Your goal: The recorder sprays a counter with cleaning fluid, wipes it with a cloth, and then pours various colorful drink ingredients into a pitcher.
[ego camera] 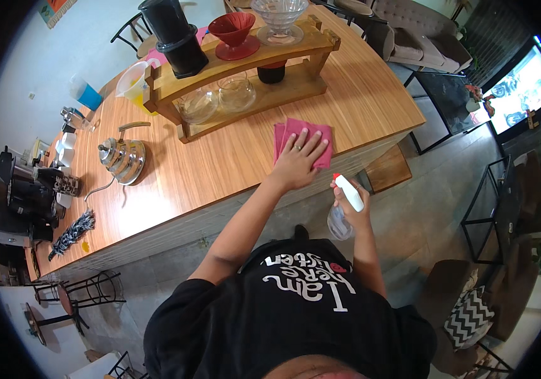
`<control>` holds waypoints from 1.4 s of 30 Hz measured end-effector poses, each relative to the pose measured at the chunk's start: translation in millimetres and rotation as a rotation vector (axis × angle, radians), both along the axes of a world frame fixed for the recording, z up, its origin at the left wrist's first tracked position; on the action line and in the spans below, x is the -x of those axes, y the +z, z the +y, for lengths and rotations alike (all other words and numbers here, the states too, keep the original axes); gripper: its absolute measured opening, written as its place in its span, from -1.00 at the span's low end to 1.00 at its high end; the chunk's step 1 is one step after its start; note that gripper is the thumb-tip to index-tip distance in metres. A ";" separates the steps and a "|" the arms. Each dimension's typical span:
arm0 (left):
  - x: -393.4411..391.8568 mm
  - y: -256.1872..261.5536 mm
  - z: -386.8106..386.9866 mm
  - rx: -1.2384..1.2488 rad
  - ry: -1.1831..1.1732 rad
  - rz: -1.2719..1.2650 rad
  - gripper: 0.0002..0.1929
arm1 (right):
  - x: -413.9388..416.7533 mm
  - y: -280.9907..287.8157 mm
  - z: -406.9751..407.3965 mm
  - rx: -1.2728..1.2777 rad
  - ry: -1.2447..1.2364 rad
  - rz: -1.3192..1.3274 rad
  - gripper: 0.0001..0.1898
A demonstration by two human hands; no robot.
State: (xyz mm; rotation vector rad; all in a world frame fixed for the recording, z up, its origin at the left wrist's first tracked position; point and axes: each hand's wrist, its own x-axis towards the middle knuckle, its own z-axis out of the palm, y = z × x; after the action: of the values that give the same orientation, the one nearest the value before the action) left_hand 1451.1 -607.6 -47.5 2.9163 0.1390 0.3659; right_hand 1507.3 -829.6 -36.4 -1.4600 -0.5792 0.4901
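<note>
My left hand (295, 169) lies flat with its fingers apart on a folded pink cloth (321, 127). The cloth rests near the front edge of a wood-grain counter (232, 163). Off the counter's edge, close to my body, my right hand (358, 211) is closed around a clear spray bottle (339, 225) with a white and red trigger head. Behind the cloth stands a wooden dripper rack (251, 108). On its upper board are a black coffee brewer (180, 47), a red dripper (233, 35) and a clear dripper (280, 21); glass servers (236, 94) sit below.
Left on the counter are a gooseneck kettle (126, 161), a plastic jug (131, 83) with yellow contents, a blue cup (86, 94), a fluffy duster (72, 232) and a black coffee machine (22, 199). A wooden block (388, 169) and a black table (450, 102) stand at right.
</note>
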 end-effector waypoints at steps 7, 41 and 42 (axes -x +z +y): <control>96.1 16.1 32.2 0.044 0.166 0.098 -0.25 | 6.6 -2.9 -8.2 -0.093 -0.061 0.001 -0.68; -89.9 -0.4 -20.5 -0.073 0.509 0.112 -0.34 | -183.5 40.7 -131.3 -0.139 -0.230 -0.020 -0.59; -107.2 -1.8 -28.9 -0.048 0.457 0.106 -0.33 | -202.6 42.3 -135.8 -0.088 -0.204 -0.027 -0.56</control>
State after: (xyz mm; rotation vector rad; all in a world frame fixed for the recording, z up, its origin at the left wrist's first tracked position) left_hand 1558.3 -636.5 -49.3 2.9281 0.8295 0.2812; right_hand 1709.9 -965.4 5.9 -1.4249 -0.4612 0.2818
